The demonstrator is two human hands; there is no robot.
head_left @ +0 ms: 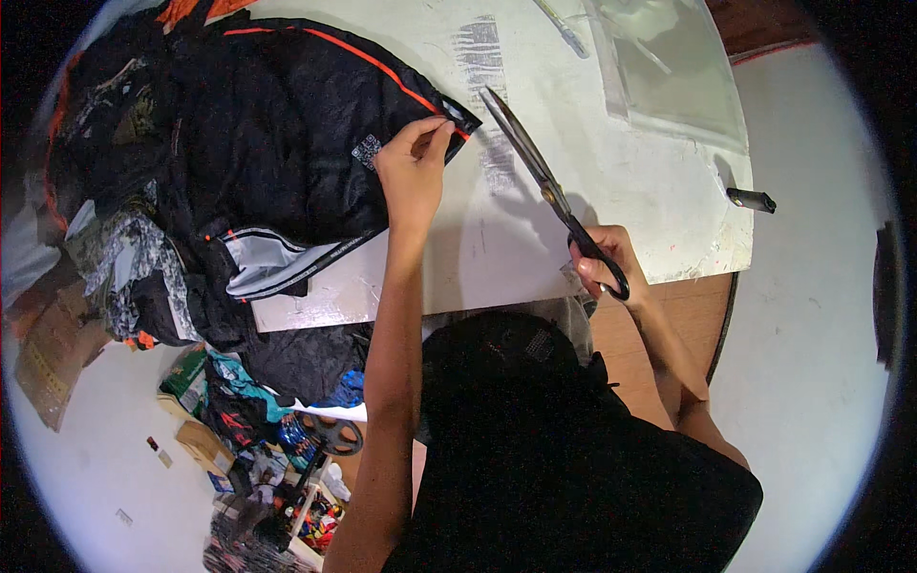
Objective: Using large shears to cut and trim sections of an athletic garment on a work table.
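A black garment (272, 115) with orange piping lies spread over the left part of the white table (516, 258). My left hand (413, 172) pinches the garment's right corner between thumb and fingertips. In my right hand (611, 256) is a large pair of scissors (549, 186) with black handles, its blades aimed up and to the left. The blades look nearly closed, and their tip is just right of the pinched corner, apart from the cloth. A white-lined, dark-edged opening (272, 263) shows at the garment's near side.
At the table's far right lies a clear plastic sheet (678, 76), with a thin pen-like tool (562, 29) beside it. A small black object (751, 200) sits at the right edge. Camouflage-patterned cloth (143, 258) hangs over the left side; fabrics and a box of colourful items (315, 520) are below.
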